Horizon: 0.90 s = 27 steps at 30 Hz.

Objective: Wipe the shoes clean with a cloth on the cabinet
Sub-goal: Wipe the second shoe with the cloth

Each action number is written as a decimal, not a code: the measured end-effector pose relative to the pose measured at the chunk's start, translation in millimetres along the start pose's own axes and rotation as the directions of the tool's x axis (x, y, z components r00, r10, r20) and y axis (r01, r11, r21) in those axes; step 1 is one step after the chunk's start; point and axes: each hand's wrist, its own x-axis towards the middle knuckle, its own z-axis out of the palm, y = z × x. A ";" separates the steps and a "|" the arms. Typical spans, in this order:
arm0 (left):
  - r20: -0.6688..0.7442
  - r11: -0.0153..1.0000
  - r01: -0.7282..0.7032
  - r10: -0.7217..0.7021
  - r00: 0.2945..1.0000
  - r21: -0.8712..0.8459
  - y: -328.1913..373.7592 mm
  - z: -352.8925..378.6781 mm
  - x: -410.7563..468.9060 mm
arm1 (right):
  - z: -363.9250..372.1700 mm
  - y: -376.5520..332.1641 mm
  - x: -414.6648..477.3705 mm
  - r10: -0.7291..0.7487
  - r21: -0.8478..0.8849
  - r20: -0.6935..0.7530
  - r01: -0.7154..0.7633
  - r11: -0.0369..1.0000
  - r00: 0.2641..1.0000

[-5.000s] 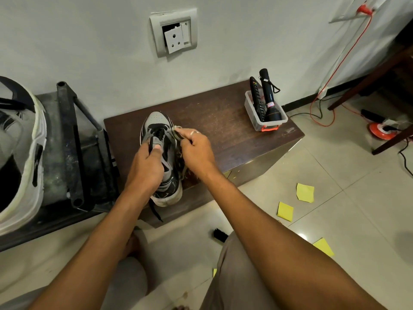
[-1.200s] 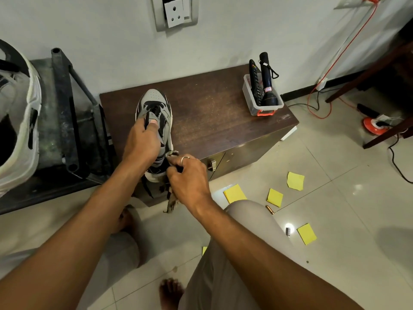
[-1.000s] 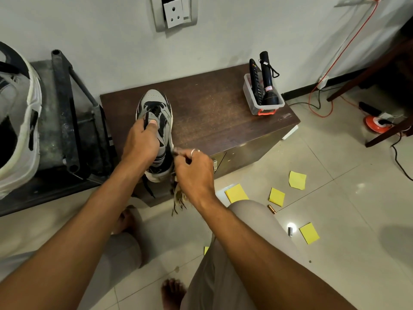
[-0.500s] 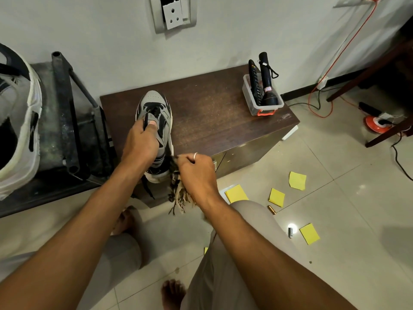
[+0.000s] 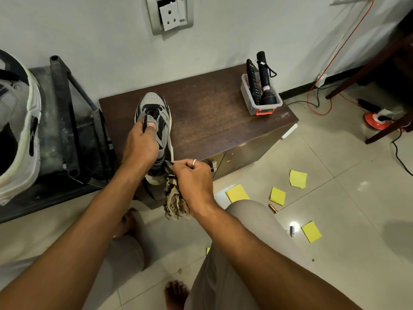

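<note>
The left hand [image 5: 139, 145] grips the grey and black lace-up sneaker [image 5: 154, 121] from above, fingers curled over its tongue and laces. The right hand [image 5: 194, 177] is closed around a frayed, beige and brown striped cloth [image 5: 175, 202], held against the heel end of the shoe; loose threads hang below the fist, and a ring shows on one finger. The sneaker stands upright on the front left part of the dark brown wooden cabinet [image 5: 212, 117], toe toward the wall, its pale sole overhanging the front edge. Its upper is grey mesh with black overlays and black laces. At the cabinet's far right corner stands a clear plastic box [image 5: 257, 106] holding a black torch [image 5: 264, 81] and a remote. Yellow paper notes [image 5: 278, 195] lie on the tiled floor.
</note>
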 end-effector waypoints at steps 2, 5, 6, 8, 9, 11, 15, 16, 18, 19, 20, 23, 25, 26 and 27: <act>0.010 1.000 -0.003 0.003 1.000 -0.011 0.3 -1.0 -0.5 | 4.9 1.5 1.3 -0.095 -0.031 -0.052 0.093 0.995 0.994; 0.005 1.000 0.002 -0.002 1.000 -0.013 0.3 -1.5 -1.8 | 13.6 5.8 -7.5 -0.196 -0.114 0.042 0.200 0.973 0.980; 0.001 1.000 0.005 -0.005 1.000 -0.010 1.0 -1.3 -2.6 | 14.3 7.2 -9.4 -0.201 -0.128 0.066 0.208 0.970 0.977; -0.005 1.000 0.008 -0.008 1.000 0.010 2.4 -0.8 -3.5 | 11.2 9.8 -9.9 -0.178 -0.143 0.078 0.187 0.972 0.981; -0.004 1.000 0.009 -0.009 1.000 0.011 2.8 -0.5 -3.7 | 9.2 11.0 -9.8 -0.158 -0.153 0.071 0.167 0.974 0.985; 0.004 1.000 0.015 -0.015 1.000 0.001 3.9 -0.8 -4.4 | 6.2 12.3 -9.2 -0.114 -0.172 0.057 0.122 0.978 0.992; 0.026 0.998 0.027 -0.026 0.999 -0.049 2.4 -4.1 -3.9 | 10.4 6.7 -5.0 -0.090 -0.079 -0.042 0.086 0.993 0.995; 0.031 0.998 0.029 -0.028 0.999 -0.057 1.6 -5.1 -3.3 | 11.1 4.6 -1.0 -0.101 -0.041 -0.112 0.097 0.994 0.989; 0.045 0.997 0.030 -0.027 0.999 -0.067 1.1 -7.1 -2.6 | 9.9 1.6 5.8 -0.130 0.015 -0.214 0.137 0.991 0.968; 0.049 0.997 0.030 -0.027 0.998 -0.067 1.0 -7.3 -2.4 | 10.2 2.5 7.8 -0.148 0.016 -0.213 0.155 0.988 0.966; 0.051 0.998 0.031 -0.028 0.998 -0.057 2.0 -7.4 -3.3 | 10.9 3.9 7.4 -0.176 -0.022 -0.167 0.174 0.984 0.970; 0.051 1.000 0.011 -0.010 0.999 -0.020 5.0 -6.9 -5.5 | 16.0 12.3 3.0 -0.284 -0.295 0.033 0.281 0.913 0.958; 0.050 1.000 0.003 -0.003 0.999 -0.002 4.8 -8.1 -5.9 | 14.0 12.5 3.9 -0.296 -0.347 0.081 0.306 0.886 0.952; 0.052 1.000 -0.001 0.001 0.999 0.008 5.2 -9.5 -6.0 | 11.1 11.3 4.0 -0.271 -0.331 0.094 0.287 0.899 0.958; 0.059 1.000 -0.003 0.002 0.998 0.022 4.7 -11.2 -4.9 | 7.7 10.3 4.5 -0.232 -0.311 0.103 0.253 0.916 0.967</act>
